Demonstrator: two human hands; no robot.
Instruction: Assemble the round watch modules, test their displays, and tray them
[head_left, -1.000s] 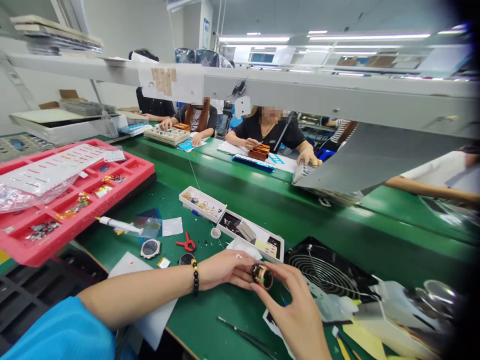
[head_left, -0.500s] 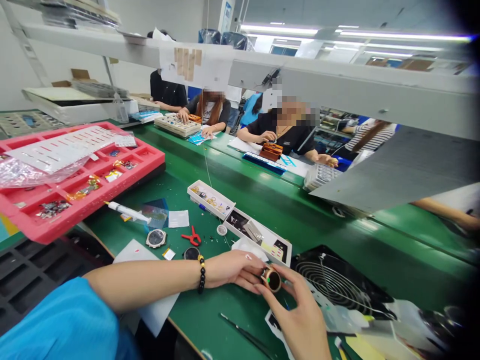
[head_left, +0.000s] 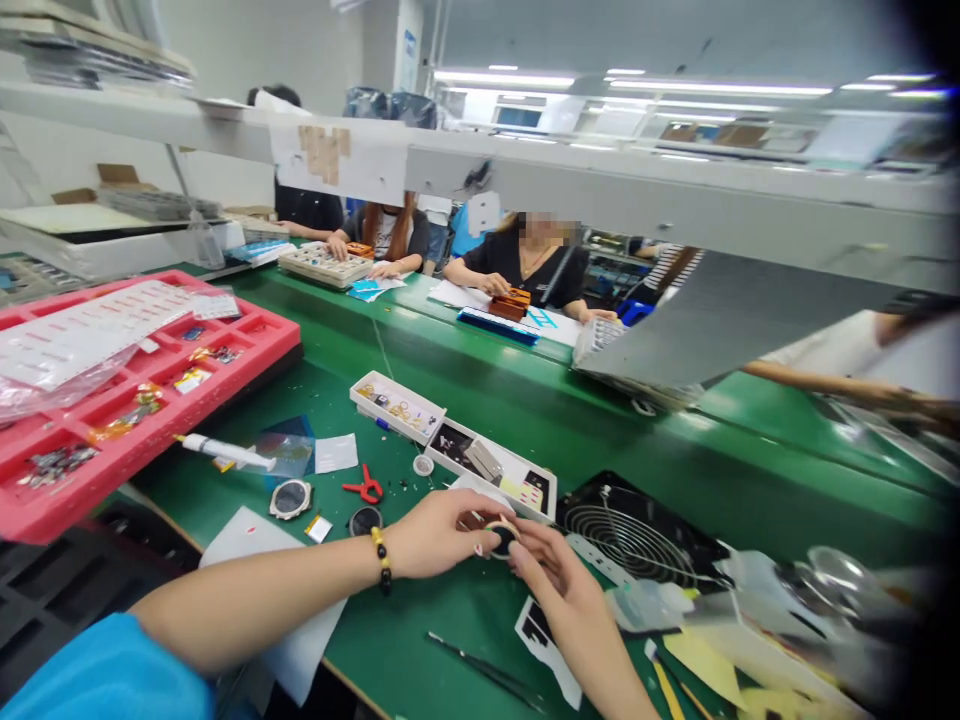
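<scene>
Between my two hands is a round watch case (head_left: 504, 540) with a dark face and a copper-coloured rim. My left hand (head_left: 448, 532), with a beaded bracelet at the wrist, grips its left side with thumb and fingers. My right hand (head_left: 559, 575) closes on its right side. Beneath my hands lie black tweezers (head_left: 484, 668) and a white sheet with black cutouts (head_left: 551, 650) on the green table. To the left rest another round watch case (head_left: 366, 521), a silver one (head_left: 290, 498), a red clamp (head_left: 364, 486) and a small battery (head_left: 318, 528).
A pink foam tray (head_left: 274, 340) with parts fills the left. White boxes (head_left: 397, 405) stand ahead, and a black fan (head_left: 637, 530) is at right beside a plastic bottle (head_left: 651, 605). A syringe (head_left: 229, 452) lies left. People work across the table.
The view has swung to the right. The watch case has turned in my hands, and my left thumb now presses at its edge, with both hands closer together around it.
</scene>
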